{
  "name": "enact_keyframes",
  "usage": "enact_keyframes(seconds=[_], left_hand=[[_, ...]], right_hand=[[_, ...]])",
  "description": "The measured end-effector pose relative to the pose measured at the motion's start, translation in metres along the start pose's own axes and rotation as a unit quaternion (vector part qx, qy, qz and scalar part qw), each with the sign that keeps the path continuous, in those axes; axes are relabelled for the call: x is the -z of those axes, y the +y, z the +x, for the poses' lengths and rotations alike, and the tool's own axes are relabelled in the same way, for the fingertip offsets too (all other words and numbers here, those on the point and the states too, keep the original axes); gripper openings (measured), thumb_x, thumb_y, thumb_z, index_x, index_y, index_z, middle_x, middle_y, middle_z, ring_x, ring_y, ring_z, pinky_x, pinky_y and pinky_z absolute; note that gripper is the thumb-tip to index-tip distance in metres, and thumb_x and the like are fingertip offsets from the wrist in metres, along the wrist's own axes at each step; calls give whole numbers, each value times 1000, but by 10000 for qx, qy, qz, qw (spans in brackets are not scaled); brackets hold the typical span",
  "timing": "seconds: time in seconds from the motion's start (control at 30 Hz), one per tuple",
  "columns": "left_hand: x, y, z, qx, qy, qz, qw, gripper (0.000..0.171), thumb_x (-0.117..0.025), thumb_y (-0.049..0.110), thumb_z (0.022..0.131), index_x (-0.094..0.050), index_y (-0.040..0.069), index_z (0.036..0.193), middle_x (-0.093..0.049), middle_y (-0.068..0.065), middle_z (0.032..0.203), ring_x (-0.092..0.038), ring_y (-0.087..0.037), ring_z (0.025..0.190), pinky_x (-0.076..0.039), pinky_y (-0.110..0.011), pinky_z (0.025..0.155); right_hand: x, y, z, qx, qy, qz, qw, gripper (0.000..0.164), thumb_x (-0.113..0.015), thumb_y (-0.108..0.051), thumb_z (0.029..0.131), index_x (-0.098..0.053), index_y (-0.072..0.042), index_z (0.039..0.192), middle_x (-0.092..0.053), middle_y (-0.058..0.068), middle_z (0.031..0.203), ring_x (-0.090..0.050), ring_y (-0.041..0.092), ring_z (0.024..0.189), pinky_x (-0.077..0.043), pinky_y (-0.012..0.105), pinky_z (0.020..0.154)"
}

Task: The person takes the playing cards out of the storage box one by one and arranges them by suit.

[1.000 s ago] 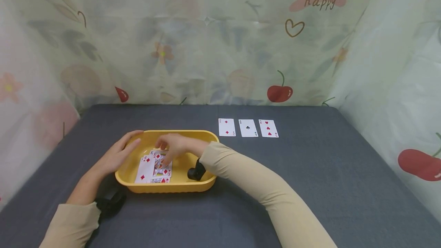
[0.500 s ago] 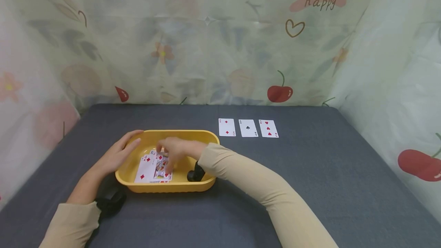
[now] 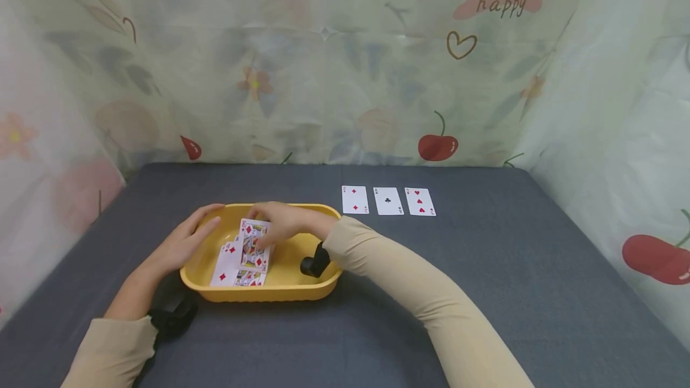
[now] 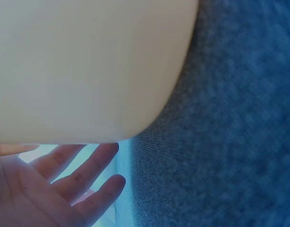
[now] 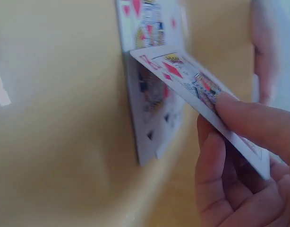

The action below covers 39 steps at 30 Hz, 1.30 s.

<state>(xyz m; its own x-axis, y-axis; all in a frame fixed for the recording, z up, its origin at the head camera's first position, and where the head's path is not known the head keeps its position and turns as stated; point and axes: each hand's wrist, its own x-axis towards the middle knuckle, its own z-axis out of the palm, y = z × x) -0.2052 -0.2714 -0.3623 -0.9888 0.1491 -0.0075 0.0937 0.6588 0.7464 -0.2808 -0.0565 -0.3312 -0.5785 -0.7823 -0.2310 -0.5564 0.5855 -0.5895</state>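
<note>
My right hand [image 3: 279, 221] pinches the king of diamonds [image 3: 253, 245] between thumb and fingers, above the yellow plastic tray [image 3: 269, 294]. In the right wrist view that king [image 5: 192, 85] is tilted, and its near corner overlaps the cards below. Under it lie a diamond card [image 3: 222, 268] and a partly covered face card [image 3: 250, 279]. My left hand [image 3: 185, 239] rests at the tray's left rim, fingers extended. In the left wrist view the tray's outer wall [image 4: 88, 71] hides part of the left hand [image 4: 50, 189].
Behind the tray to the right, a two of diamonds [image 3: 354, 200], an ace of clubs [image 3: 388, 201] and a three of hearts [image 3: 420, 202] lie face up in a row on the dark grey tablecloth [image 3: 485, 256]. A patterned curtain [image 3: 323, 76] stands at the back.
The right hand has taken hold of the king of diamonds and raised it off the pile, uncovering more of the face card beneath. The left hand has stayed in place.
</note>
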Motion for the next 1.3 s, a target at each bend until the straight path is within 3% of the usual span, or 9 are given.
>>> enact_keyframes(seconds=[0.2, 0.37, 0.57, 0.77, 1.07, 1.3], left_hand=[[0, -1, 1, 30, 30, 92, 9999, 58, -33, 43, 100, -25, 7, 145, -30, -26, 145, -33, -43, 128, -25, -64, 104], [-1, 0, 0, 22, 69, 111, 9999, 57, -33, 42, 100, -26, 6, 144, -31, -26, 144, -33, -43, 128, -24, -64, 105], [-1, 0, 0, -16, 82, 103, 9999, 57, -33, 42, 100, -26, 6, 144, -30, -26, 145, -34, -43, 128, -25, -64, 104], [0, -1, 1, -125, 103, 79, 9998, 55, -34, 39, 101, -27, 5, 144, -30, -26, 145, -34, -43, 128, -24, -63, 105], [0, 0, 0, -135, 69, 24, 9999, 56, -34, 39, 101, -26, 5, 144, -30, -26, 145, -34, -43, 128, -24, -64, 105], [0, 0, 0, -116, 77, 22, 9999, 56, -34, 39, 100, -26, 5, 144, -29, -27, 145, -32, -44, 129, -23, -64, 105]], right_hand=[[14, 6, -10, 127, 118, 869, 9961, 43, -65, -15, 87, -48, -10, 127, -64, 8, 105, -65, 12, 81, -55, 27, 76], [23, 9, -21, 129, 419, 1357, 9898, 41, -64, -14, 88, -50, -11, 126, -67, 8, 102, -65, 11, 81, -55, 32, 79], [33, 17, -37, 79, 734, 1649, 9835, 44, -65, -12, 87, -51, -14, 129, -68, 11, 104, -66, 13, 81, -56, 31, 77], [45, 29, -55, -39, 1010, 2082, 9728, 49, -65, -9, 86, -49, -15, 132, -67, 14, 106, -68, 17, 83, -54, 43, 84], [62, 55, -90, -355, 1404, 2250, 9635, 53, -67, -13, 86, -48, -22, 135, -69, 13, 102, -68, 16, 84, -56, 40, 79], [68, 79, -112, -486, 1786, 2422, 9524, 54, -65, -14, 87, -45, -17, 137, -67, 17, 108, -68, 17, 84, -56, 38, 78]])
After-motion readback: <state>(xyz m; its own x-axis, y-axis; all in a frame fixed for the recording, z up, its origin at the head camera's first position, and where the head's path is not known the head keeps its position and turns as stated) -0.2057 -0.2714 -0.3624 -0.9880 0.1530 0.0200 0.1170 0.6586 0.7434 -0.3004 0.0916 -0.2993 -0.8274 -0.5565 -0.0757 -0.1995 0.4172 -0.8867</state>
